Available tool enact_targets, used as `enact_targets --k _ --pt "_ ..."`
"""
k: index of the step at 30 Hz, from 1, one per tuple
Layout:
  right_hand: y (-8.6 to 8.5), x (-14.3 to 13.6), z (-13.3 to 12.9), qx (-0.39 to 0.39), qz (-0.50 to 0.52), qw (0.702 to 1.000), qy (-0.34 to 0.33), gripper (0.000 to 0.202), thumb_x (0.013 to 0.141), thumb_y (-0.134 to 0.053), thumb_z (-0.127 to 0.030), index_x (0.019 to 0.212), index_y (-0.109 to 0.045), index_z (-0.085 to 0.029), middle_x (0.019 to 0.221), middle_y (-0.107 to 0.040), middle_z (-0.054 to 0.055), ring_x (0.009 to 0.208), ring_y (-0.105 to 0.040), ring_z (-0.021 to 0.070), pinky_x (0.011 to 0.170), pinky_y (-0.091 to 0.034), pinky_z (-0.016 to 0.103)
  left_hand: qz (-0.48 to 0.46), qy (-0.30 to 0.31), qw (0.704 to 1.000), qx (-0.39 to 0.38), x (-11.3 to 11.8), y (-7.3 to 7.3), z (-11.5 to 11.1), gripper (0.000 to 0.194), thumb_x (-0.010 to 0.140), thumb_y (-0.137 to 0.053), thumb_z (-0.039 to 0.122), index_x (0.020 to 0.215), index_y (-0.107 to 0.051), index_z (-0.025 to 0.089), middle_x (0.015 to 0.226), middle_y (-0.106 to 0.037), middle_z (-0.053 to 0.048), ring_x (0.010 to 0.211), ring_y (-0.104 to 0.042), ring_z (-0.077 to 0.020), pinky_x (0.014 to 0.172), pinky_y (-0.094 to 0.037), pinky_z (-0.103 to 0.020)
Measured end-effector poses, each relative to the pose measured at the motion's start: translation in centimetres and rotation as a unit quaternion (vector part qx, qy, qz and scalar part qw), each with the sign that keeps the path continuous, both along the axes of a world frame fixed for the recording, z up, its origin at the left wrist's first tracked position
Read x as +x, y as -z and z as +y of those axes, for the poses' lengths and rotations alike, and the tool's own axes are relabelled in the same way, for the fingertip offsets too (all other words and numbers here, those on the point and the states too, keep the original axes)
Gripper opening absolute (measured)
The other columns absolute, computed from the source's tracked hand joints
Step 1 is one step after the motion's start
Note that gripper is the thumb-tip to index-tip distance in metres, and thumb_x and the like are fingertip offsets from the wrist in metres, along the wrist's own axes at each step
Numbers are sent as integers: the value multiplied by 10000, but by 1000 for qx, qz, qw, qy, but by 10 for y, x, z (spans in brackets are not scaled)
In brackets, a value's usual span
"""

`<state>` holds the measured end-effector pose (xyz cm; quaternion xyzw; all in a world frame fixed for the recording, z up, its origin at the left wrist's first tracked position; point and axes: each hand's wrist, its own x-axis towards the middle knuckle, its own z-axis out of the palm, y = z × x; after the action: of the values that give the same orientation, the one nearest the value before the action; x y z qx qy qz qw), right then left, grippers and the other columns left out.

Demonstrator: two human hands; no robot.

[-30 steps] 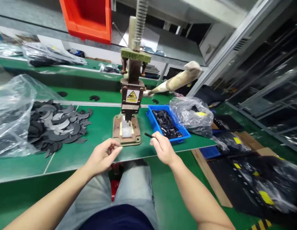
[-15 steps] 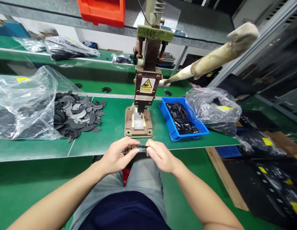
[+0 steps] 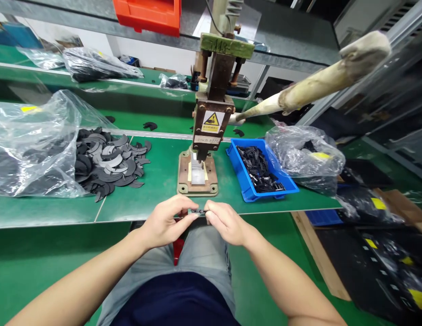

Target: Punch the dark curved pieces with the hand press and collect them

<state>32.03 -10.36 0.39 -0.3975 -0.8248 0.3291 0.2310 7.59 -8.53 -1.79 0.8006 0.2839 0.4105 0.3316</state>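
Observation:
A small dark part [image 3: 198, 211] is held between my two hands at the table's front edge. My left hand [image 3: 170, 220] pinches its left end between thumb and fingers. On its right end, my right hand [image 3: 225, 221] is closed in a pinch. Just beyond them stands a hand press [image 3: 212, 122] with a warning label; its base [image 3: 183, 176] has a pale metal block on it. Dark curved pieces [image 3: 110, 163] lie heaped to the left. To the right is a blue tray [image 3: 251, 197] of small black parts.
A clear plastic bag [image 3: 34, 154] lies at the left, another [image 3: 304, 156] beyond the blue tray. The press's long lever [image 3: 309, 86] sticks out to the upper right. An orange bin [image 3: 149, 16] sits on the shelf above. A few loose curved pieces lie behind.
Both hands stay closed on the small dark part, with my right hand slightly further left. The view has shifted a little, so the press top and lever appear further right.

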Motion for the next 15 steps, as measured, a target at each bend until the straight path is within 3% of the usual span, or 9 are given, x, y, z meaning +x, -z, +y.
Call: enact_targets --k 3,5,7,10,12,15 --pt "0 0 2 4 -10 1000 -5 303 1081 -305 -377 869 -468 -234 792 -534 -7 716 -473 139 722 -392 309 8 4 999 -46 -1 -4 1 204 997 -666 342 1137 -720 205 999 -740 -91 816 -665 -166 743 -559 -308" --pt "0 1 3 17 -32 999 -8 281 1077 -315 -371 893 -477 -232 806 -543 -5 721 -459 141 722 -372 310 12 19 991 -134 -1 -6 3 226 1014 -637 391 1079 -729 195 961 -742 -79 820 -673 -167 751 -561 -306" --pt "0 1 4 36 -73 997 -16 258 1070 -335 -365 912 -488 -230 810 -554 -3 718 -441 144 717 -349 312 -4 60 963 -263 1 -6 6 269 1007 -638 448 1009 -711 189 894 -738 -61 776 -672 -161 716 -560 -297" --pt "-1 -4 5 62 -135 987 -52 217 1051 -384 -338 902 -497 -228 798 -567 -4 703 -426 144 707 -329 310 -44 140 893 -424 4 -2 10 309 926 -745 486 933 -658 189 849 -738 -51 722 -667 -149 650 -540 -279" --pt "-5 -7 5 69 -155 983 -72 188 1034 -422 -323 901 -511 -225 797 -580 -3 703 -440 142 708 -337 306 -58 176 869 -460 7 2 12 342 867 -816 472 883 -629 187 813 -724 -37 705 -659 -137 642 -525 -268" --pt "-14 -4 10 57 -167 983 -43 193 1022 -485 -370 909 -546 -226 806 -615 -6 712 -483 136 706 -353 298 -75 178 877 -440 8 7 21 380 833 -851 474 948 -637 182 775 -690 -10 669 -640 -116 623 -519 -249"
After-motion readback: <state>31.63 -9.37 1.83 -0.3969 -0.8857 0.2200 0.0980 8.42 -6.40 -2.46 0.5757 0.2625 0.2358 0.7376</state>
